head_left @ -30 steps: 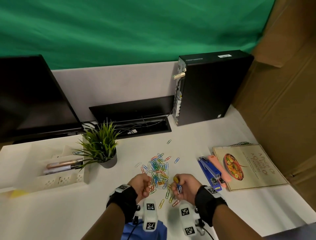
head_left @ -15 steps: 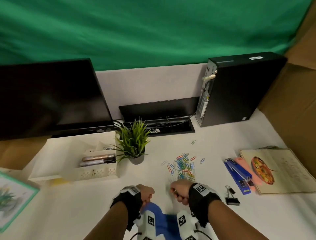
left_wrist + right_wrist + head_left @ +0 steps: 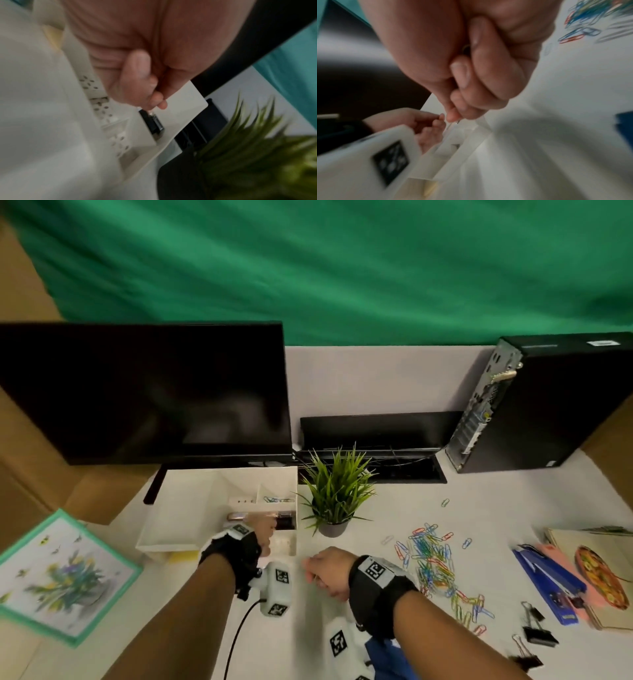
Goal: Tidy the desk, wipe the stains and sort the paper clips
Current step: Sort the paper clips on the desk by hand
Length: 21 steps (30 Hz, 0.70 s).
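A pile of coloured paper clips [image 3: 431, 566] lies right of centre on the white desk, also seen in the right wrist view [image 3: 590, 13]. A white organizer tray [image 3: 191, 508] stands left of the plant; its back right compartment holds a few clips [image 3: 277, 499]. My left hand [image 3: 265, 537] is a tight fist over the tray's front compartments [image 3: 180, 101]; the clips it took from the pile are hidden inside it [image 3: 140, 83]. My right hand [image 3: 322, 570] is a fist just right of the tray, and a thin wire end [image 3: 458, 122] pokes out below its curled fingers [image 3: 479, 81].
A potted plant [image 3: 337, 491] stands between tray and pile. A blue stapler [image 3: 548, 583], a cookbook [image 3: 596, 570] and black binder clips [image 3: 537, 628] lie at the right. Pens [image 3: 239, 516] lie in the tray. A monitor [image 3: 144, 392], a PC tower [image 3: 548, 405] and a green-framed picture [image 3: 61, 577] ring the desk.
Both hands left the clip pile as fists and moved left to the organizer. My head turned left, bringing the monitor and the framed picture into view.
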Motion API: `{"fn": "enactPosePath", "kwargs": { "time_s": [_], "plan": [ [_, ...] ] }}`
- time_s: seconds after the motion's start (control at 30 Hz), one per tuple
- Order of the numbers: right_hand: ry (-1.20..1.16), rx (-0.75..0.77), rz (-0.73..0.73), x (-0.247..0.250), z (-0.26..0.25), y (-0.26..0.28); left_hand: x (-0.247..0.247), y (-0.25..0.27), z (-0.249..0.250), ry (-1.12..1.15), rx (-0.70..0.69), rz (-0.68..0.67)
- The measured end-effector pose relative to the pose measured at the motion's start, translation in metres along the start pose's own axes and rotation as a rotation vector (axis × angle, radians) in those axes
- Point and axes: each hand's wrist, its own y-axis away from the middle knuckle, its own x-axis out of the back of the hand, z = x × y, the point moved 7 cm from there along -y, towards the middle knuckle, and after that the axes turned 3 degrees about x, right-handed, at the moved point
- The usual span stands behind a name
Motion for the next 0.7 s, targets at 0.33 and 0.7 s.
{"fn": "enactPosePath", "kwargs": {
  "time_s": [0.33, 0.7],
  "plan": [
    [-0.289, 0.003, 0.1, 0.01, -0.066, 0.006, 0.018, -0.031, 0.065, 0.44, -0.178, -0.019],
    [-0.781, -0.03, 0.217, 0.047, -0.122, -0.048, 0.041, -0.032, 0.049, 0.25, -0.335, -0.025]
  ]
}}
